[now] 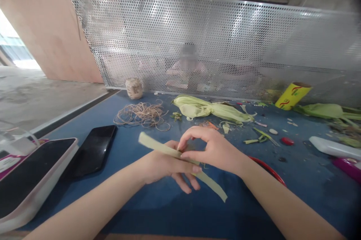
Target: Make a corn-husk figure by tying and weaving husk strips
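A pale green strip of corn husk runs slantwise through both hands over the near middle of the blue table. My left hand is closed on it, the strip passing over its back and emerging below the fingers. From above, my right hand pinches the strip with thumb and index finger. Something small and yellow-green shows between the left fingers, too hidden to name. Just beyond the hands lies a bundle of corn husks, tied or gathered near its middle.
Tangled twine and a ball of string lie at back left. Phones rest at left. A yellow tube, a red cap and plant scraps are at right. A perforated metal screen borders the back; a person sits beyond.
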`<move>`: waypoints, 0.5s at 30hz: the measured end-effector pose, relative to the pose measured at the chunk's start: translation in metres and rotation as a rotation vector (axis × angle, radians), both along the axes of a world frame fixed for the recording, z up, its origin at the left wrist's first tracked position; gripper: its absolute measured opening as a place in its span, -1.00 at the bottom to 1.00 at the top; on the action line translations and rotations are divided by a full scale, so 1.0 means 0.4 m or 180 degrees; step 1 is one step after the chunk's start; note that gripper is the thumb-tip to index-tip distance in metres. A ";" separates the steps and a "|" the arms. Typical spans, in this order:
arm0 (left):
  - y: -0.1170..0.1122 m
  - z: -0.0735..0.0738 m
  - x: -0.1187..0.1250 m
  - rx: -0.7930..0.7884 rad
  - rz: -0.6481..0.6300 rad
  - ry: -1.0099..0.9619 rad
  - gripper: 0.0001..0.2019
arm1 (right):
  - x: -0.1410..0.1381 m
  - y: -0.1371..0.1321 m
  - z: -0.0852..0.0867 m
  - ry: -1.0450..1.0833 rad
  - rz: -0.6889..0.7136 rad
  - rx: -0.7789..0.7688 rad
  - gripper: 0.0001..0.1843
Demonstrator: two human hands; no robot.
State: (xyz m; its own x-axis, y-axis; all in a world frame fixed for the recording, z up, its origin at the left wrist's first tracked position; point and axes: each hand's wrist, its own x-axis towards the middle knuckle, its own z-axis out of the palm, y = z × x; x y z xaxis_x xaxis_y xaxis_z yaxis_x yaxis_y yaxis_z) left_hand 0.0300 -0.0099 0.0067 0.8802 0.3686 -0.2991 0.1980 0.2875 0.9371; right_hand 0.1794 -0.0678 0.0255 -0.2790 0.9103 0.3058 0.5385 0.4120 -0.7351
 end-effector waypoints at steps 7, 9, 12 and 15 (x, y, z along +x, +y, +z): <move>0.003 0.001 -0.008 -0.0061 0.0011 -0.0213 -0.80 | 0.004 0.000 -0.022 -0.0022 -0.0658 0.0314 -0.76; 0.002 0.005 -0.008 -0.0080 0.0064 -0.0226 -0.81 | 0.010 0.004 -0.031 0.0107 -0.0856 0.0274 -0.80; -0.001 0.013 -0.004 -0.0081 -0.0056 -0.0161 -0.85 | 0.022 0.006 -0.038 0.0078 -0.1014 -0.0043 -0.68; -0.007 0.018 0.000 -0.0062 -0.0216 -0.0181 -0.88 | 0.031 0.006 -0.038 -0.0158 -0.0934 -0.0403 -0.53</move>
